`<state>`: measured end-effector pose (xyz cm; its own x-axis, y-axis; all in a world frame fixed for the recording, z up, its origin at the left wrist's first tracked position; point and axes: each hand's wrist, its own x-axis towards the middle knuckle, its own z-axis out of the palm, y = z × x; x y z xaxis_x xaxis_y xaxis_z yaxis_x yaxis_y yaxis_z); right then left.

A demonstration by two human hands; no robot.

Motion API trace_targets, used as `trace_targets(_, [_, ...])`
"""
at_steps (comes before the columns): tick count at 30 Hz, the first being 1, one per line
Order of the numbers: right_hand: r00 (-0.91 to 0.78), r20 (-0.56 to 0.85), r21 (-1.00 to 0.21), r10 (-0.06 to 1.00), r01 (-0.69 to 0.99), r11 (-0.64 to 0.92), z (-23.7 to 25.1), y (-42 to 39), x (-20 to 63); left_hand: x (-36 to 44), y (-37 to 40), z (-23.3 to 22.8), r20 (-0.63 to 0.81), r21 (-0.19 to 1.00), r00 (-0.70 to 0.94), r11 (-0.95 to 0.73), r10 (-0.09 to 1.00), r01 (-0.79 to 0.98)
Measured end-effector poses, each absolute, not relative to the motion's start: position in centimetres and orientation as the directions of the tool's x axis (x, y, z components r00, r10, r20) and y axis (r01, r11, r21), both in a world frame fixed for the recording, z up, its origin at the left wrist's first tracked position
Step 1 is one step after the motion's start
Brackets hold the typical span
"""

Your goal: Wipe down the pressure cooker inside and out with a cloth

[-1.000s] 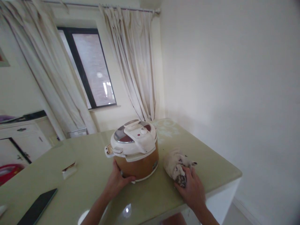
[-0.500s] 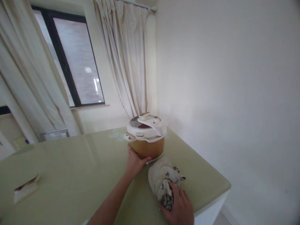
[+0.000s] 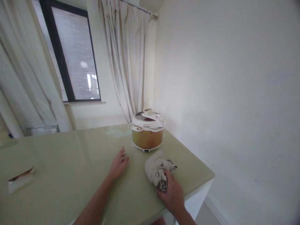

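Observation:
A white-lidded pressure cooker (image 3: 147, 138) with a golden-brown body stands upright near the far right corner of the table. To its lower left, my left hand (image 3: 119, 164) is apart from it, fingers spread and holding nothing. My right hand (image 3: 172, 193) grips the near end of a bunched pale cloth (image 3: 153, 165) with dark patterned parts. The cloth rests on the tabletop just in front of the cooker. My right thumb and fingers wrap round its dark patterned end.
The pale green glossy table (image 3: 70, 175) has its right edge close to a white wall (image 3: 222, 93). On the left lies a small clear packet (image 3: 21, 179) with a brown strip. Beyond the table are curtains (image 3: 126, 56), a window (image 3: 75, 53) and a chair back (image 3: 42, 129).
My left hand has let go of the cooker's side and drawn back to the left. The cooker now sits slightly farther off and turned. My right hand still grips the cloth.

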<state>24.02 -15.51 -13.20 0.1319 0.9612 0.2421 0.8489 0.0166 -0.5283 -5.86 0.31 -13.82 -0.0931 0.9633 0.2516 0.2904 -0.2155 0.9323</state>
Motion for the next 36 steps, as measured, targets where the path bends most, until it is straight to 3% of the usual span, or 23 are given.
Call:
trace_targets(4, [-0.011, 0.197, -0.602, 0.980, 0.788, 0.129, -11.2, -13.9, 22.6, -7.6, -4.3, -13.6, 0.261, 0.951, -0.260, -0.202, 0.930, 0.234])
trace_targets(7, [-0.222, 0.270, -0.702, 0.937, 0.620, 0.349, -9.5, -11.6, 20.3, -7.5, -6.4, -12.1, 0.326, 0.920, -0.283, -0.233, 0.902, 0.316])
trace_targets(10, [-0.360, 0.322, -0.684, 0.876, 0.550, 0.478, -8.9, -9.2, 18.5, -7.5, -7.6, -11.2, 0.389, 0.880, -0.284, -0.262, 0.876, 0.396])
trace_targets(15, [-0.199, 0.306, -0.554, 0.931, 0.758, 0.344, -10.0, -7.0, 18.3, -7.5, -8.2, -11.5, 0.391, 0.837, -0.201, -0.256, 0.898, 0.484])
trace_targets(22, [-0.118, 0.327, -0.525, 0.938, 0.802, 0.284, -10.6, -7.6, 18.9, -7.0, -7.9, -12.4, 0.403, 0.712, -0.132, -0.220, 0.906, 0.667])
trace_targets(28, [-0.097, 0.306, -0.438, 0.947, 0.869, 0.230, -10.7, -7.8, 18.4, -6.9, -8.4, -12.0, 0.374, 0.710, -0.104, -0.213, 0.921, 0.671])
trace_targets(36, [-0.105, 0.279, -0.446, 0.955, 0.866, 0.226, -10.6, -7.8, 18.5, -6.7, -9.0, -11.5, 0.368, 0.730, -0.148, -0.187, 0.918, 0.657])
